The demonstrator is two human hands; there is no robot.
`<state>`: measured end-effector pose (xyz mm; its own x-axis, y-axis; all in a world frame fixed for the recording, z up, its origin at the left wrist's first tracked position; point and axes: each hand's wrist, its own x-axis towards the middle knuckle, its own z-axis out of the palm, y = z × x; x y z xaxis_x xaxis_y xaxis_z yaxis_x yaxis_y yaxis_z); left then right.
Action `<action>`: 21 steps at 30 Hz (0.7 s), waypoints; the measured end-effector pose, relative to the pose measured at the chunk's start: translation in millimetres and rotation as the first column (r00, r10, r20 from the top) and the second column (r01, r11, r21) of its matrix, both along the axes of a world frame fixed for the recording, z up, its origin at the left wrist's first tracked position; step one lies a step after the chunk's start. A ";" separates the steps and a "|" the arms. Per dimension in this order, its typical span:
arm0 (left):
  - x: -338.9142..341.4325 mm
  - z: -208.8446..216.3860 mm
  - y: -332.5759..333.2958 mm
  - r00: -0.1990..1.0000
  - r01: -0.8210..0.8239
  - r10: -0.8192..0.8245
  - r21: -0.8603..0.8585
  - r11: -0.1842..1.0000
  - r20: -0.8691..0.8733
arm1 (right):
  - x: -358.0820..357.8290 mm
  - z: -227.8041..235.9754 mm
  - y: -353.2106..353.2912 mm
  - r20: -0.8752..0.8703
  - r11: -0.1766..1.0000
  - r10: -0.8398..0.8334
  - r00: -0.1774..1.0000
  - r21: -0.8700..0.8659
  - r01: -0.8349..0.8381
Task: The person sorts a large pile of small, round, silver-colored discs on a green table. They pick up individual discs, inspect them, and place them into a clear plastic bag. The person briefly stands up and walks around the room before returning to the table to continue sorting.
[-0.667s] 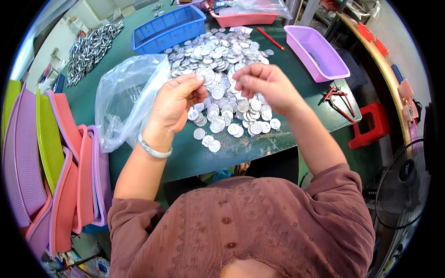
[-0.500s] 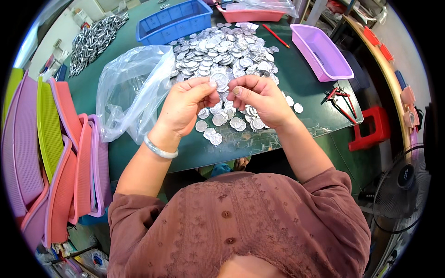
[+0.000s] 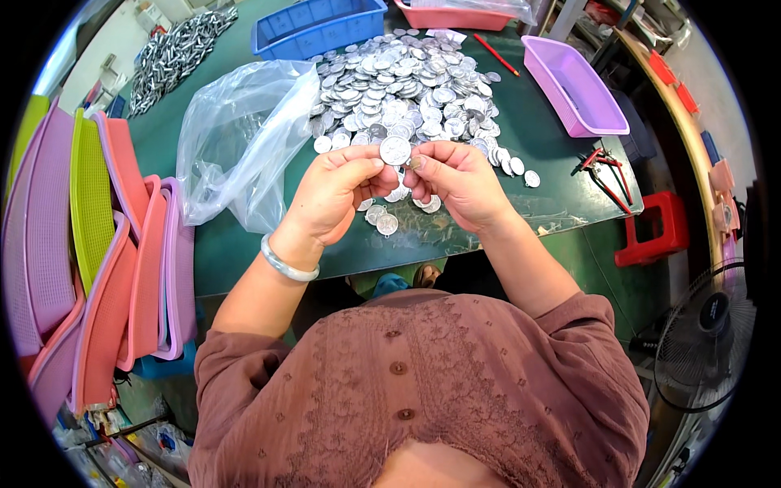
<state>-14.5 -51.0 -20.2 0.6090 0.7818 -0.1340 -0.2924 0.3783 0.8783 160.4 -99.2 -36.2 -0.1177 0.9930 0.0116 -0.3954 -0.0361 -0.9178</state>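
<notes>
A round silver medallion with a raised design stands face-up between my hands. Its left edge is pinched by the thumb and fingers of my left hand, above a bangle. From the other side, the closed thumb and fingertips of my right hand meet its right edge. Just beyond my fingers spreads a large heap of similar medallions, some with small loops. A few loose medallions lie under and between my hands on the green table.
A clear plastic bag lies left of the heap. Behind are a blue bin and a pile of metal parts. To the right are a purple bin, a red pen and red-handled pliers. Stacked baskets stand left.
My right fingertips have come in from beside the medallion to its right edge. The medallion sits slightly nearer to me against the heap, and the whole view has shifted a little.
</notes>
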 end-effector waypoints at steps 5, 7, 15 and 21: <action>-3.6 -6.9 -1.8 0.999 -0.052 0.052 -0.027 0.998 -0.016 | -2.8 -5.3 -0.2 0.025 1.000 -0.005 1.000 -0.010 0.005; -3.9 -11.3 -0.5 0.998 -0.059 0.058 -0.033 0.998 -0.038 | -4.4 -5.3 -0.8 0.048 1.000 -0.005 0.999 -0.012 0.006; -0.6 -25.8 -2.3 0.995 -0.091 0.094 -0.078 0.993 0.043 | -13.5 -21.0 -0.8 0.415 0.910 -0.359 0.836 0.355 0.214; -0.4 -41.1 -9.5 0.922 0.033 0.097 -0.326 0.945 0.376 | -22.2 -25.3 2.7 0.588 0.603 -0.663 0.464 0.786 -0.135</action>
<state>-14.9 -60.6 -61.3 0.6389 0.7561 -0.1420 -0.5968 0.6035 0.5288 138.2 -96.4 -61.5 -0.1988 0.6715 0.7138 0.6246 0.6481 -0.4357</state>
